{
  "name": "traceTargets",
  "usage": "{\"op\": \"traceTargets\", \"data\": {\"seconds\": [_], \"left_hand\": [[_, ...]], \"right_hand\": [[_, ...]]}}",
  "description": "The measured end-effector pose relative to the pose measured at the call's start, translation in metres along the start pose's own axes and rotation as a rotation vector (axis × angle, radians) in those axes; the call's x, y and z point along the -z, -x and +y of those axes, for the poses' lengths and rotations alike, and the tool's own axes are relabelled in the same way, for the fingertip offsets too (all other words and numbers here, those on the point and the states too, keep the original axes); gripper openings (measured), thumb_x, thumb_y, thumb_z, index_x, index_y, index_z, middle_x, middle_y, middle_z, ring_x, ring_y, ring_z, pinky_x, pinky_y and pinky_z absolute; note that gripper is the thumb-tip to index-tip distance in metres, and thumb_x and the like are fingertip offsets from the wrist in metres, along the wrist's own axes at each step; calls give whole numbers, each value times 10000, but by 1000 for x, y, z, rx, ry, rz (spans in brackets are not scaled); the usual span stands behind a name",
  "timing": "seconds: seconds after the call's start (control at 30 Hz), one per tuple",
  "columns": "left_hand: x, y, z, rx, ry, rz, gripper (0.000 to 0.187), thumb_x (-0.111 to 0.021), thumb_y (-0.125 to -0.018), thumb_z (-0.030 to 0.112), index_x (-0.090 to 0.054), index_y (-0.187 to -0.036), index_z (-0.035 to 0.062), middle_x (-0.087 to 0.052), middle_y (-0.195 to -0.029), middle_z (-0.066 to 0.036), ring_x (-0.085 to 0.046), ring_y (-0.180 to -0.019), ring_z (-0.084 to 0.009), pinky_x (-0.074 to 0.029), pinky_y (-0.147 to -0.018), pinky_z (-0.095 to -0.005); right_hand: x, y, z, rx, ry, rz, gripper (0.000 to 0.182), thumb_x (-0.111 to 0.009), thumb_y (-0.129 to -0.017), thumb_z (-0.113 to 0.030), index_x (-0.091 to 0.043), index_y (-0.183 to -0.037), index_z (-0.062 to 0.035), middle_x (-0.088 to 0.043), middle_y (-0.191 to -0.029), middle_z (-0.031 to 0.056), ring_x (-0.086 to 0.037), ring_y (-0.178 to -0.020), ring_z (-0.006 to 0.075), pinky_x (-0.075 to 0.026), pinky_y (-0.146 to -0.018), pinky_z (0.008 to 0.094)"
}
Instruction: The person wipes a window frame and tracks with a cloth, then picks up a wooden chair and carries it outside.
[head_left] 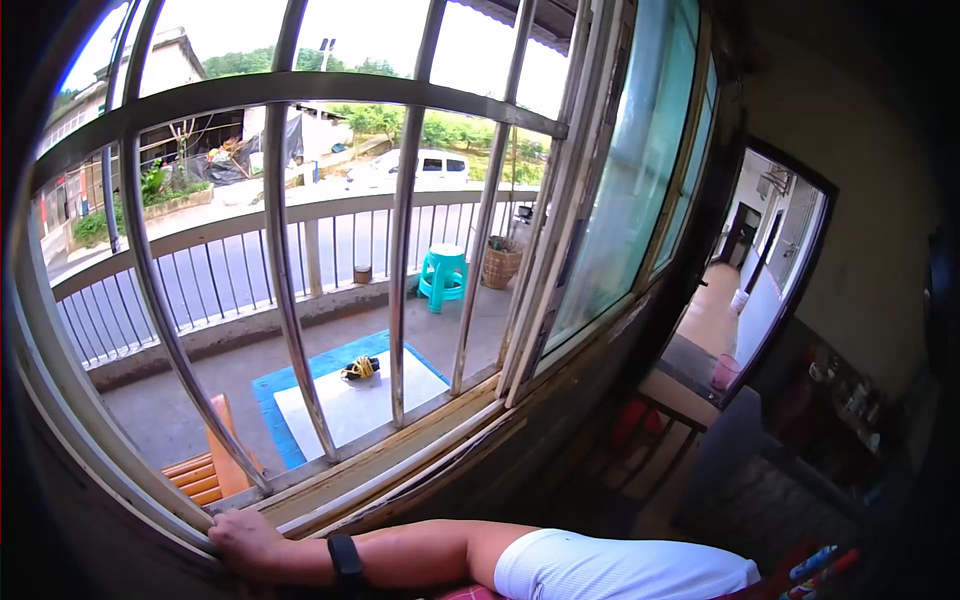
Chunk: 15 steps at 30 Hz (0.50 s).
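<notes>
My right hand (245, 541) reaches in from the lower right, with a white short sleeve (610, 568) and a dark wristband (345, 556). Its fingers are curled at the lower left corner of a window, closed against the pale window frame (120, 470); the fingertips are partly hidden. Just above the hand stand the metal window bars (283, 290), running up from the worn sill (400, 445). A frosted sliding pane (625, 190) sits to the right. My left hand does not show.
Outside the bars lie a white board (350, 405) on a blue mat with a dark bundle tied in yellow, an orange slatted seat (225, 450), a teal stool (442, 278), a woven basket (501, 262) and a railing. Indoors, a doorway (745, 270) and dark furniture are at right.
</notes>
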<state>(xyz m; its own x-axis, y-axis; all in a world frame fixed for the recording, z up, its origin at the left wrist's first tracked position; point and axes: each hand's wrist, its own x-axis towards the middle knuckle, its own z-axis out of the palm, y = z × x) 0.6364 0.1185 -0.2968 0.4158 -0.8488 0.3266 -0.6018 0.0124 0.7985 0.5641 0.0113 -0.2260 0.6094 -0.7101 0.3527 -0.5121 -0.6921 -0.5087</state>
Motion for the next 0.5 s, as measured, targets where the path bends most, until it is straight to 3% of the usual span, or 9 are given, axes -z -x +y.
{"op": "traceTargets", "data": {"seconds": [0.1,0.2,0.3,0.33,0.37,0.43,0.47,0.5], "left_hand": [[7,4,4,141,151,-46,328,-614,-925,166,-597,-1178,-42,-622,-1116,-166,-574,-1025,-243,-453,-920,-352],[12,1,29,380,439,-99,350,-620,-911,200,-603,-1165,-40,-610,-1139,-198,-575,-1057,-271,-460,-926,-378],[13,-1,37,538,558,-114,373,-626,-897,235,-609,-1152,-38,-598,-1163,-230,-577,-1089,-299,-466,-932,-405],[13,-1,39,518,483,-131,382,-628,-892,246,-611,-1147,-37,-594,-1171,-241,-578,-1099,-308,-469,-934,-414],[18,-4,42,421,251,-175,458,-571,-924,338,-567,-1251,18,-563,-1199,-192,-533,-1062,-298,-427,-977,-407],[1,9,27,-39,-31,-99,324,-539,-889,154,-616,-1178,28,-571,-1208,-236,-529,-1136,-397,-407,-1010,-469],[2,6,36,-29,74,-144,292,-512,-940,102,-594,-1194,-15,-551,-1220,-224,-503,-1198,-364,-383,-1049,-419],[4,3,39,-260,-28,-104,279,-547,-937,132,-609,-1160,-24,-582,-1189,-198,-546,-1139,-293,-414,-1002,-392]], "right_hand": [[-3,10,-9,188,207,129,107,-613,-742,-149,-642,-714,-50,-603,-764,111,-622,-757,295,-522,-673,394],[4,5,1,206,133,-124,78,-630,-697,-165,-644,-654,-101,-589,-764,108,-610,-808,277,-503,-664,376],[38,22,-3,380,46,-72,121,-686,-603,-172,-632,-646,-73,-589,-785,137,-603,-825,328,-506,-681,414],[47,20,-3,248,53,-194,160,-707,-583,-180,-648,-679,-66,-604,-813,142,-624,-821,354,-520,-698,430],[64,17,-4,196,-29,-246,173,-714,-581,-168,-668,-723,-79,-614,-826,145,-637,-821,368,-530,-711,436],[58,13,7,108,-169,-236,151,-696,-611,-124,-684,-760,-104,-609,-828,148,-633,-823,364,-527,-713,430],[53,14,13,140,-201,-167,116,-691,-626,-121,-673,-739,-100,-606,-824,143,-626,-823,359,-523,-710,434],[60,19,6,126,-123,-146,111,-685,-643,-116,-655,-747,-90,-600,-824,141,-618,-823,352,-515,-707,442]]}}
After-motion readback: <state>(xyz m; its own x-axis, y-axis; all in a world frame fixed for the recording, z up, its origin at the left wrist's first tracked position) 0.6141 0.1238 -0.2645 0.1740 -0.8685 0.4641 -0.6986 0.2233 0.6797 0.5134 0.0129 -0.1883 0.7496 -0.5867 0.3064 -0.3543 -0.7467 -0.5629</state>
